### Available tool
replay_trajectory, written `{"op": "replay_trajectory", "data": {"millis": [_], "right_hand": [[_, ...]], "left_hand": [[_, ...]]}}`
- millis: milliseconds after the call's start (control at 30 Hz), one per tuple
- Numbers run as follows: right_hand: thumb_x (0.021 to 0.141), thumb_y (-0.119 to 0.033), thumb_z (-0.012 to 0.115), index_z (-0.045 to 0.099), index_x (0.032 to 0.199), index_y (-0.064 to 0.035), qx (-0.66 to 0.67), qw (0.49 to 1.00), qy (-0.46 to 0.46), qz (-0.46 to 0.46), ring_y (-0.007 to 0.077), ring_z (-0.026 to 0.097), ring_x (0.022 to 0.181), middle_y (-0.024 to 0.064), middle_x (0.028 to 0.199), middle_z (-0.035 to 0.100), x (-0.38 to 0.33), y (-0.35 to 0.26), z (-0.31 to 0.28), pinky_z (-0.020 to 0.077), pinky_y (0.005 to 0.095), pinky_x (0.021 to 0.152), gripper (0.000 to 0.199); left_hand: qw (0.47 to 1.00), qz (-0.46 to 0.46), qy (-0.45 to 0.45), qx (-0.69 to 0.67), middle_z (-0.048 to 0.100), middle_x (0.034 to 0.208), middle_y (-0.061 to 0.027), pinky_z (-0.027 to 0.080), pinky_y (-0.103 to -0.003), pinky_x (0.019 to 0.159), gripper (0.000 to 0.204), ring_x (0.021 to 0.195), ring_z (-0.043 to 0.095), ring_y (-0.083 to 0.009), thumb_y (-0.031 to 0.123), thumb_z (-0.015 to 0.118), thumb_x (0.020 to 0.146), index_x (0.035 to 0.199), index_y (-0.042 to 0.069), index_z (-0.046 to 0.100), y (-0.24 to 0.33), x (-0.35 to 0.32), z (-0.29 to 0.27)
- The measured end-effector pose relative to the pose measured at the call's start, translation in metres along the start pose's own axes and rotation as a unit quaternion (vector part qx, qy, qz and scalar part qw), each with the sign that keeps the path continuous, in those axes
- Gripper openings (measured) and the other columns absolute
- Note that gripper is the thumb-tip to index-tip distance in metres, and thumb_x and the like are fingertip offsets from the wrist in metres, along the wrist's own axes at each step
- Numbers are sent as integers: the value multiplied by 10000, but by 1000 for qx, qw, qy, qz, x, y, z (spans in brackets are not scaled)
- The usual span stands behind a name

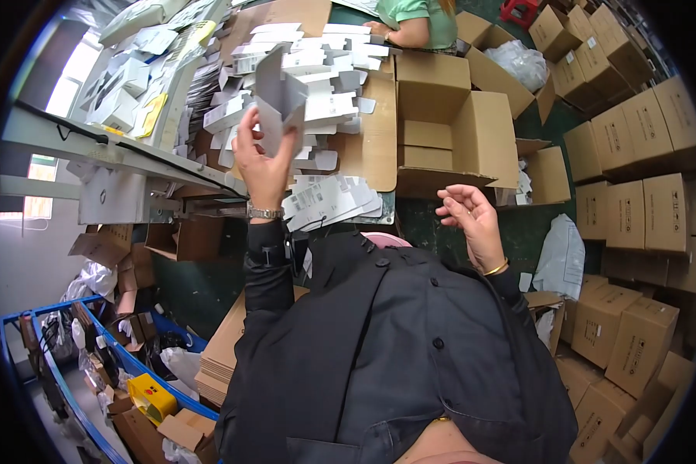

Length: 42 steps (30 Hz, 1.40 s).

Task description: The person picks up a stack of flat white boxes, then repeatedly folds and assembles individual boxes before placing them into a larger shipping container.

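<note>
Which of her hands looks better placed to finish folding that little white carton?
Probably the right hand: it hangs free and open beside the open cardboard box, while the left hand already grips the white carton blank.

The left hand [261, 158] holds a part-folded grey paperboard carton [280, 97] up over the worktable [367, 151], with a heap of flat white die-cut carton blanks [317, 58] lying on the table behind it. To the right of the heap an open brown corrugated cardboard box [452, 127] sits on the table, and the right hand [472, 220] hangs empty just in front of that box. Stacked closed brown cardboard cartons [642, 178] stand on the floor far right, well apart from the table.
</note>
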State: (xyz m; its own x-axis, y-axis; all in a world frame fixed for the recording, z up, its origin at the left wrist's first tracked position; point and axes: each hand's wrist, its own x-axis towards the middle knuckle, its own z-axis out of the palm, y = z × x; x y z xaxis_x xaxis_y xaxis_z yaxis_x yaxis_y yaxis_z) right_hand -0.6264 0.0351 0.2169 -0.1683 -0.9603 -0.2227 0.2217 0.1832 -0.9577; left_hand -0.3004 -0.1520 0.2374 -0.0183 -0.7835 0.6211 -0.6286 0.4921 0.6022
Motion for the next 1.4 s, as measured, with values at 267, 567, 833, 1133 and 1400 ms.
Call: {"op": "replay_trajectory", "data": {"millis": [267,567,833,1133,1400], "right_hand": [[1021,-140,677,615,1245,-31,5,999,28,27,128,711,924,96,1183,722,-3,10,-1,579,247,782,257],[1027,-148,673,618,1234,-33,3,997,45,55,121,711,899,94,1158,732,-12,20,1,580,244,773,244],[1031,-157,669,624,1237,-32,-14,995,48,83,115,704,910,87,1141,735,-2,30,1,576,242,785,245],[1012,-167,696,668,1183,-33,-48,991,14,123,109,706,869,79,1066,753,11,40,8,568,235,765,219],[1021,-166,684,658,1176,-21,-78,983,-42,161,115,712,870,86,1060,753,9,50,13,575,234,762,214]], "left_hand": [[800,-405,12,-444,673,1138,-88,506,-314,712,428,887,627,-162,345,663,1019,1282,17,585,-100,13,15],[552,-484,160,-659,652,1206,-140,573,-380,791,447,977,648,-250,405,581,1057,1278,17,577,-183,52,45],[767,-362,55,-527,720,1118,-131,597,-350,787,317,938,721,-244,288,652,1036,1128,-15,665,-162,53,40],[896,-71,-432,73,689,1185,-151,537,-420,915,513,1092,667,-283,298,861,800,1214,67,669,-168,-183,91],[856,-51,-419,298,431,1557,-175,232,-598,1215,1245,1473,384,-360,423,975,579,1576,83,313,-165,-209,110]]}}
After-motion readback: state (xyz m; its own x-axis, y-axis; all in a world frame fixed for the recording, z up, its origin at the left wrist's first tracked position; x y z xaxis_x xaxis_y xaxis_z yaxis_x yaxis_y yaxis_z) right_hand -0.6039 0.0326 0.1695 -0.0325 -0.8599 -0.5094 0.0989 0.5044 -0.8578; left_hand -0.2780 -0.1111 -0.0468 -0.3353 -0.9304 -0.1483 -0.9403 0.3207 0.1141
